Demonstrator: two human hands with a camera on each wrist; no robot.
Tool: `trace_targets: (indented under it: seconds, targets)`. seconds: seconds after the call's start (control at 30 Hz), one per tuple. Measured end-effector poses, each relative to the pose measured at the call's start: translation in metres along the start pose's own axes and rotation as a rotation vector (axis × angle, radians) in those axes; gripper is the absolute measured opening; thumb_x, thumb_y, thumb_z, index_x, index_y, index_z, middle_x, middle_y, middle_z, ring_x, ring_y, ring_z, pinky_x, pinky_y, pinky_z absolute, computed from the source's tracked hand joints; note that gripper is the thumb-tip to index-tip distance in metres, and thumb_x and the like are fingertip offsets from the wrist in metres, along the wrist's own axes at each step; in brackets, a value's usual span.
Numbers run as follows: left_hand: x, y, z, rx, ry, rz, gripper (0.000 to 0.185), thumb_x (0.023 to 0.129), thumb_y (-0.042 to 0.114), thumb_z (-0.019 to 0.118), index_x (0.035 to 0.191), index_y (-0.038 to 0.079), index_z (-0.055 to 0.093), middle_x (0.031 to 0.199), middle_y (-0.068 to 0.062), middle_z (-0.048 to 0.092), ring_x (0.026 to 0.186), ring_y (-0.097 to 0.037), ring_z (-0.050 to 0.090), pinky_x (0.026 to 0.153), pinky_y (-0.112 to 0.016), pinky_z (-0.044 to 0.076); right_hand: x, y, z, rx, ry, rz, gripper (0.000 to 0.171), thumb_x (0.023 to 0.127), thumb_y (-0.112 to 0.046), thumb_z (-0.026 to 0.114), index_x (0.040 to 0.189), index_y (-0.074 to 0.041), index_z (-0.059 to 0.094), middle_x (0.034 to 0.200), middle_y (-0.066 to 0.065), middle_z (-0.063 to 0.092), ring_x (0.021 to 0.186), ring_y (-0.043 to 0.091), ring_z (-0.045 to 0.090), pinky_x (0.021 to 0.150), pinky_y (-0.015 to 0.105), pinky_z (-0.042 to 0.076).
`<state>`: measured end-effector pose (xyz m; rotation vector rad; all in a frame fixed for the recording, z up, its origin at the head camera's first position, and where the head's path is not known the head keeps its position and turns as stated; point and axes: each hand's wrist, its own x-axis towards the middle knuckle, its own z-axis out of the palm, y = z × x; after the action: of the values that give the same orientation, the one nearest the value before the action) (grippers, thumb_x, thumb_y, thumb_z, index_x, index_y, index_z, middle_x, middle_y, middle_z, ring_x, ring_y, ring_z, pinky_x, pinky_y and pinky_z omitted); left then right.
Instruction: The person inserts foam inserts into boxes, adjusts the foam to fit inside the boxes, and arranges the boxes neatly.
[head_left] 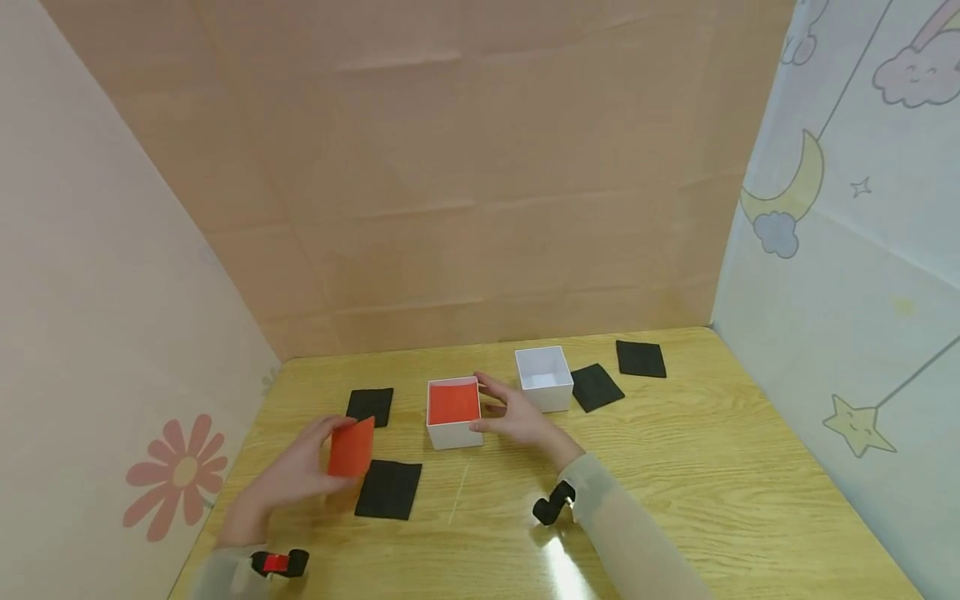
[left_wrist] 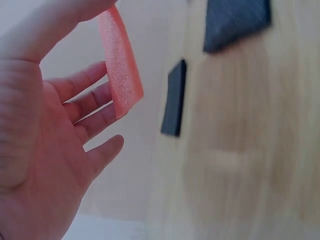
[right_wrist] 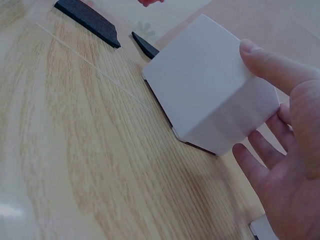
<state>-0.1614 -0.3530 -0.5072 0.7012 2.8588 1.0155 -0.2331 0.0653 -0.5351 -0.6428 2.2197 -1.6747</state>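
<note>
Pinching an orange foam square point(head_left: 351, 447) between thumb and fingertips, left hand point(head_left: 296, 471) raised just above the wooden table point(head_left: 675, 467), at seven o'clock of the white box with orange lining point(head_left: 453, 412). Right hand point(head_left: 517, 417) cupping that box at its three o'clock side, thumb and fingers curled against its walls. Black foam squares point(head_left: 388, 489) lying flat nearby; empty white box point(head_left: 543, 379) at two o'clock.

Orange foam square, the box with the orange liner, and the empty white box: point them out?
orange foam square point(head_left: 351, 447), head view, middle of its face
box with orange liner point(head_left: 454, 435), head view, front wall
empty white box point(head_left: 548, 399), head view, front wall
</note>
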Motion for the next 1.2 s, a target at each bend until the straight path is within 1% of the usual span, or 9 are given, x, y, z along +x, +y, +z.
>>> trace_targets:
  seconds: [0.1, 0.17, 0.23, 0.4, 0.6, 0.73, 0.9, 1.03, 1.2]
  targets:
    - [0.011, 0.011, 0.002, -0.008, -0.009, -0.005, 0.092, 0.079, 0.035, 0.098, 0.154, 0.012, 0.051, 0.148, -0.003, 0.052, 0.127, -0.029, 0.055, 0.099, -0.057, 0.055, 0.000, 0.000, 0.000, 0.006, -0.003, 0.001, 0.096, 0.095, -0.020, 0.085, 0.171, -0.018, 0.028, 0.173, 0.007, 0.034, 0.149, 0.035, 0.047, 0.118, 0.045, 0.044]
    - [0.019, 0.020, 0.003, -0.025, -0.018, 0.008, 0.091, 0.080, 0.031, 0.098, 0.156, 0.013, 0.050, 0.149, -0.003, 0.050, 0.127, -0.029, 0.055, 0.101, -0.060, 0.054, 0.001, 0.001, -0.001, 0.008, -0.003, -0.002, 0.096, 0.095, -0.019, 0.085, 0.171, -0.019, 0.028, 0.173, 0.007, 0.033, 0.150, 0.036, 0.047, 0.118, 0.046, 0.044]
    - [0.028, 0.028, 0.004, -0.035, -0.023, 0.021, 0.090, 0.080, 0.031, 0.098, 0.155, 0.014, 0.051, 0.147, 0.000, 0.050, 0.126, -0.026, 0.055, 0.101, -0.059, 0.055, 0.002, 0.001, -0.001, 0.007, -0.003, 0.002, 0.096, 0.095, -0.020, 0.085, 0.171, -0.021, 0.028, 0.173, 0.005, 0.033, 0.150, 0.035, 0.046, 0.118, 0.046, 0.043]
    - [0.050, 0.041, 0.010, -0.062, -0.034, 0.069, 0.087, 0.080, 0.034, 0.097, 0.153, 0.014, 0.053, 0.146, 0.001, 0.050, 0.126, -0.025, 0.053, 0.096, -0.057, 0.058, 0.003, 0.001, -0.001, 0.001, -0.006, -0.007, 0.095, 0.095, -0.020, 0.085, 0.171, -0.020, 0.029, 0.173, 0.005, 0.033, 0.153, 0.034, 0.042, 0.119, 0.046, 0.042]
    - [0.072, 0.058, 0.019, -0.089, -0.049, 0.082, 0.086, 0.080, 0.040, 0.096, 0.152, 0.016, 0.054, 0.145, 0.002, 0.050, 0.127, -0.026, 0.051, 0.096, -0.059, 0.058, 0.002, 0.001, 0.001, 0.011, -0.017, -0.013, 0.095, 0.094, -0.019, 0.085, 0.171, -0.019, 0.028, 0.174, 0.005, 0.032, 0.152, 0.034, 0.043, 0.118, 0.046, 0.043]
    - [0.088, 0.069, 0.024, -0.079, -0.058, 0.084, 0.085, 0.080, 0.041, 0.094, 0.151, 0.016, 0.055, 0.143, 0.002, 0.051, 0.129, -0.025, 0.049, 0.098, -0.057, 0.058, 0.002, 0.001, 0.000, 0.020, -0.019, -0.015, 0.095, 0.095, -0.018, 0.085, 0.171, -0.019, 0.028, 0.174, 0.005, 0.032, 0.152, 0.035, 0.044, 0.117, 0.046, 0.044]
    - [0.106, 0.082, 0.032, -0.001, -0.064, 0.036, 0.086, 0.079, 0.044, 0.094, 0.150, 0.017, 0.056, 0.142, 0.002, 0.055, 0.125, -0.022, 0.052, 0.093, -0.047, 0.060, 0.002, -0.001, 0.000, 0.022, -0.015, -0.029, 0.094, 0.095, -0.017, 0.084, 0.171, -0.017, 0.028, 0.174, 0.005, 0.032, 0.153, 0.034, 0.042, 0.117, 0.046, 0.045]
    - [0.118, 0.092, 0.036, 0.047, -0.075, 0.006, 0.085, 0.078, 0.046, 0.094, 0.149, 0.017, 0.057, 0.140, 0.002, 0.058, 0.122, -0.021, 0.053, 0.090, -0.043, 0.060, 0.000, -0.001, -0.001, 0.018, -0.015, -0.019, 0.095, 0.095, -0.018, 0.085, 0.171, -0.020, 0.028, 0.174, 0.004, 0.032, 0.153, 0.034, 0.042, 0.116, 0.046, 0.046]
    - [0.131, 0.102, 0.041, 0.070, -0.103, 0.006, 0.081, 0.079, 0.044, 0.092, 0.147, 0.016, 0.059, 0.137, 0.003, 0.059, 0.119, -0.019, 0.054, 0.088, -0.039, 0.058, -0.002, 0.000, -0.002, 0.041, -0.020, -0.008, 0.095, 0.096, -0.018, 0.084, 0.172, -0.019, 0.027, 0.173, 0.006, 0.032, 0.150, 0.038, 0.046, 0.114, 0.047, 0.048]
